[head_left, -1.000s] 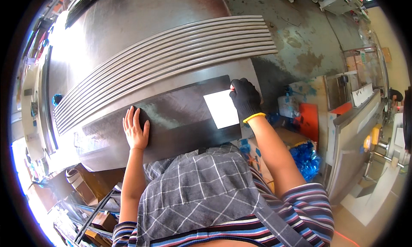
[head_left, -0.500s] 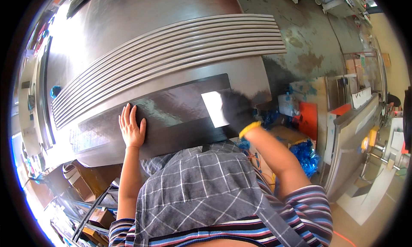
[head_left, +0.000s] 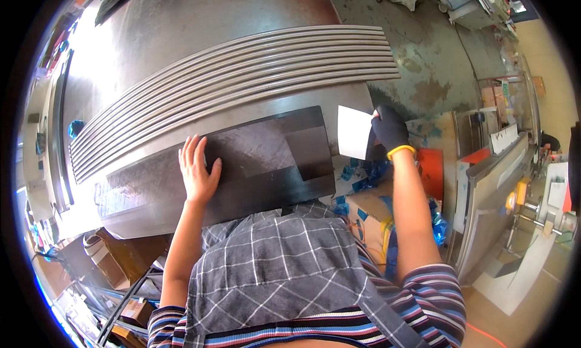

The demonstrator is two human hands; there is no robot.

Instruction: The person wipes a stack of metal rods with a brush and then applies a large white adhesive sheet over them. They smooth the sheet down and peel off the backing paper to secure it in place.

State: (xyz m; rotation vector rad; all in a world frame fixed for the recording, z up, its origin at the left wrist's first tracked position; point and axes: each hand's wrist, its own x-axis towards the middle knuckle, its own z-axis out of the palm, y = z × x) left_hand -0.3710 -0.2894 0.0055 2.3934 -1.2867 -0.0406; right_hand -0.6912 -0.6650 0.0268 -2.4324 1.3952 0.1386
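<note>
Dark sheet (head_left: pixel 254 160), 1 flat rectangular panel, lies on the steel worktable (head_left: pixel 181 33) near its front edge, below 1 bundle of about 8 grey rods (head_left: pixel 242 64). Bare left hand (head_left: pixel 198 169) presses it, fingers spread wide. Black-gloved right hand (head_left: pixel 388 129) pinches 1 white card (head_left: pixel 352 133) beyond the sheet's right end.

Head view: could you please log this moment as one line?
left hand flat on dark sheet | right hand gloved, holds white sheet past table edge

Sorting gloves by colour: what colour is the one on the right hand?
Black glove with a yellow cuff band, clearest in the head view.
</note>
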